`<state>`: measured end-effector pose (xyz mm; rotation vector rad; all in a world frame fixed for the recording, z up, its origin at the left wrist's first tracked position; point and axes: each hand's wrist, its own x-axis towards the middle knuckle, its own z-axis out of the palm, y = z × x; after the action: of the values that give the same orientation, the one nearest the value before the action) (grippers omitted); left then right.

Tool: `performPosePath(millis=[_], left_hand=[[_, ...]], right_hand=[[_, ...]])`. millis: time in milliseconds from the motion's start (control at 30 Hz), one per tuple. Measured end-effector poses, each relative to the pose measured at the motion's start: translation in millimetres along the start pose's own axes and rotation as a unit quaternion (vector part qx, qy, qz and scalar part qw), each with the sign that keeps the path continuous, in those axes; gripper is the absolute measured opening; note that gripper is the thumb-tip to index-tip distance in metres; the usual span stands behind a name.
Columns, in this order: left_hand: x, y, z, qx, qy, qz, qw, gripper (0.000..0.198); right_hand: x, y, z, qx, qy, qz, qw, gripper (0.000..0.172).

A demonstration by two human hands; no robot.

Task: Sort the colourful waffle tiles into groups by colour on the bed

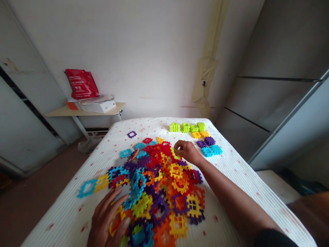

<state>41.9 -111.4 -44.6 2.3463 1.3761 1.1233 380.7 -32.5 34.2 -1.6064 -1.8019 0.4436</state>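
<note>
**Lime piece (175,153) pinched at the far right of a mixed pile (159,185)**

The pieces in the pile are jumbled by colour and shape across the middle and near part of the cloth-covered table (228,192). On the far right, by contrast, lime stacks (174,127), yellow stacks (196,134), purple stacks (210,140) and blue stacks (216,150) are set in like-coloured groups, apparently so that each colour is kept apart. The lime piece is seemingly gripped at its edge so that it can be drawn clear of its red neighbours.

The right forearm is stretched from the near right, with the wrist bent leftward; thumb and fingertips of the right hand (187,151) are closed narrowly on the piece. The left hand (106,218) is spread loosely over the pile's near left, its fingers pointed to the far right; no piece is seen gripped there.
</note>
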Motion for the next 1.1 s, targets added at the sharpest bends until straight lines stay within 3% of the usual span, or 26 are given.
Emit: performPosePath(millis=[133, 267, 367, 467, 600, 667, 733, 900, 1100], left_hand=[[1.1, 2.9, 0.1, -0.011, 0.008, -0.016, 1.0, 0.038], [1.0, 4.5, -0.2, -0.012, 0.002, -0.018, 1.0, 0.039], [1.0, 4.3, -0.6, -0.015, -0.001, -0.017, 1.0, 0.039], [1.3, 4.2, -0.6, -0.014, 0.009, -0.016, 1.0, 0.038], [1.5, 4.2, -0.2, -0.012, 0.011, -0.012, 1.0, 0.037], [1.2, 3.8, -0.1, -0.011, 0.005, -0.01, 1.0, 0.038], [0.8, 3.4, -0.2, -0.009, -0.001, -0.009, 1.0, 0.038], [-0.1, 0.3, -0.1, -0.001, -0.002, -0.001, 1.0, 0.038], [-0.5, -6.0, 1.7, 0.019, -0.002, 0.027, 0.999, 0.039]], right_hand=[[5.1, 24.5, -18.1, -0.221, 0.018, 0.012, 0.975, 0.022], [5.9, 44.2, -22.5, -0.329, -0.016, 0.049, 0.943, 0.029], [5.6, 54.0, -17.2, -0.335, -0.034, 0.032, 0.941, 0.033], [5.5, 57.9, -15.8, -0.321, -0.005, 0.012, 0.947, 0.039], [5.9, 53.7, -25.6, -0.349, 0.043, 0.106, 0.93, 0.031], [5.0, 48.8, -29.3, -0.37, 0.025, 0.161, 0.915, 0.026], [2.9, 43.5, -27.8, -0.381, -0.005, 0.189, 0.905, 0.031], [-2.2, 33.9, -6.5, -0.383, -0.036, 0.218, 0.897, 0.047], [-1.3, 35.9, 5.8, -0.394, -0.033, 0.208, 0.895, 0.042]])
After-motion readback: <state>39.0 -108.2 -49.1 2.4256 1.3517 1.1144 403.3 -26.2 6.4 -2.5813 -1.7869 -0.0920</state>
